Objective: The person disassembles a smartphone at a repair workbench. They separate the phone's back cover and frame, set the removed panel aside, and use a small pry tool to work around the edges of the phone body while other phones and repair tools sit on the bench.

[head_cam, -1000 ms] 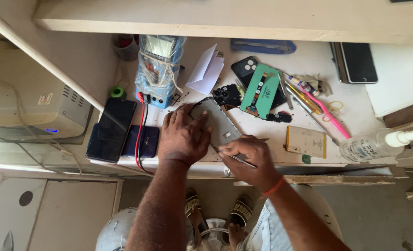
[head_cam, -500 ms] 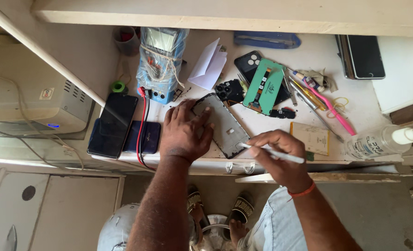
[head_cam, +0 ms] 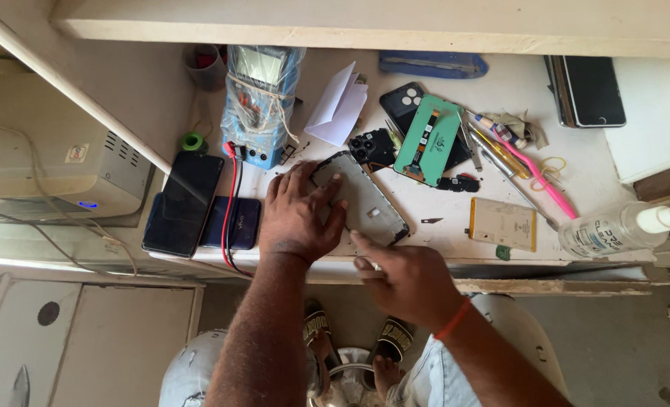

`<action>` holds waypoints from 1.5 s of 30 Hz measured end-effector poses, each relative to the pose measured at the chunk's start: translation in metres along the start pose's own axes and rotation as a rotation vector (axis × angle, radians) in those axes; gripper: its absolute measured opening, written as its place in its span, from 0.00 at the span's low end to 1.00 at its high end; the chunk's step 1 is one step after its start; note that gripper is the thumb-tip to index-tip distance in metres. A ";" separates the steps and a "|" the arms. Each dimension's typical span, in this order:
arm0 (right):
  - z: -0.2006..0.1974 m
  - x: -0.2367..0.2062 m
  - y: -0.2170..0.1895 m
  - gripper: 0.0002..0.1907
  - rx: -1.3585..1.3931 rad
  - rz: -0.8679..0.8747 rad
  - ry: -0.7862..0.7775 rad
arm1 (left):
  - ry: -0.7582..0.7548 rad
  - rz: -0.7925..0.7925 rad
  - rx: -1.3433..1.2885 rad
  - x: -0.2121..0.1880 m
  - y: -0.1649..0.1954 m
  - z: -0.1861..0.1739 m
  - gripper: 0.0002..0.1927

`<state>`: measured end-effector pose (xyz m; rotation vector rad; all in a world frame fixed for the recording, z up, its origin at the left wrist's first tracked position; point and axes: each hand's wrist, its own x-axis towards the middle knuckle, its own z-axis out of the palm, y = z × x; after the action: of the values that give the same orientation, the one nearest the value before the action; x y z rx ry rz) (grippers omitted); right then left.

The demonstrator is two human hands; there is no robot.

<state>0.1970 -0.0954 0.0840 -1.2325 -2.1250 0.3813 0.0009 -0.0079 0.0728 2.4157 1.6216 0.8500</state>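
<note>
Both hands (head_cam: 298, 218) (head_cam: 404, 280) on phone frame (head_cam: 365, 200), long axis diagonal

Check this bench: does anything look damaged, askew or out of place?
The phone frame under the left hand lies opened, with no screen. A loose green-backed display panel rests askew on another phone. Tools are scattered around; nothing looks spilled.
</note>
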 end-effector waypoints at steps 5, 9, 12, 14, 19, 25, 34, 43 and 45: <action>0.000 0.020 -0.019 0.22 -0.171 0.205 -0.151 | 0.023 0.009 -0.019 -0.001 -0.001 0.002 0.21; -0.009 0.019 -0.022 0.29 -0.153 0.307 -0.249 | 0.038 0.014 -0.025 -0.001 -0.001 0.003 0.20; -0.019 0.011 -0.019 0.23 -0.111 0.292 -0.240 | 0.056 0.021 -0.036 -0.001 -0.001 0.002 0.20; -0.024 0.006 -0.015 0.22 -0.090 0.245 -0.221 | 0.051 0.016 -0.025 -0.001 -0.001 0.002 0.20; -0.032 -0.001 -0.006 0.13 -0.077 0.245 -0.298 | 0.038 0.017 -0.020 -0.001 0.000 0.002 0.20; -0.018 0.010 -0.017 0.28 -0.023 0.234 -0.158 | 0.025 0.010 -0.028 -0.001 0.000 0.002 0.21; -0.019 0.014 -0.012 0.22 -0.151 0.239 -0.262 | 0.019 0.003 -0.007 0.000 0.000 0.002 0.21; -0.022 -0.004 -0.019 0.32 -0.128 0.276 -0.333 | 0.018 0.008 0.021 -0.002 0.000 0.002 0.22; -0.021 -0.004 -0.022 0.32 -0.137 0.339 -0.354 | 0.015 0.012 0.028 -0.001 0.000 0.003 0.22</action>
<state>0.1977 -0.1120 0.1100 -1.7193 -2.2604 0.6507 0.0019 -0.0085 0.0700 2.4462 1.6361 0.8556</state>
